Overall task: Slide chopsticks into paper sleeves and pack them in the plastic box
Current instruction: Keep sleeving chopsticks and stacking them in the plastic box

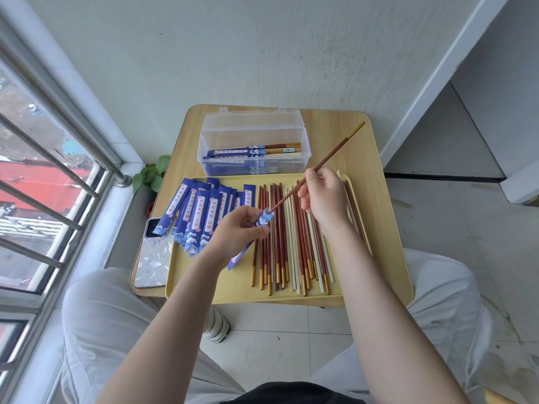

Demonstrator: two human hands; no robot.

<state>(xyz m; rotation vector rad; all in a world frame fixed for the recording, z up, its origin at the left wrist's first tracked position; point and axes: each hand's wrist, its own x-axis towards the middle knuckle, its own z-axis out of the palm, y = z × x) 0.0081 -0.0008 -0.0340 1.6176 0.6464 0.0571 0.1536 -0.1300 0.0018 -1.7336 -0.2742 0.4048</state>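
Observation:
My left hand (239, 228) grips a blue paper sleeve (264, 220) above the yellow tray (233, 295); the sleeve's lower end (237, 259) sticks out below my wrist. My right hand (323, 196) pinches a red-brown chopstick (335, 153) with a gold top, held slanted, its thin tip at the sleeve's open mouth. Several loose red and white chopsticks (291, 246) lie on the tray's right half. Several empty blue sleeves (201, 212) are piled on its left. The clear plastic box (253, 147) stands open behind the tray with sleeved chopsticks (256, 151) inside.
A phone (153, 258) in a pale case lies at the left edge of the small wooden table (376, 199). A potted plant (153, 173) sits on the floor by the window bars (58, 158). My knees flank the table's near side.

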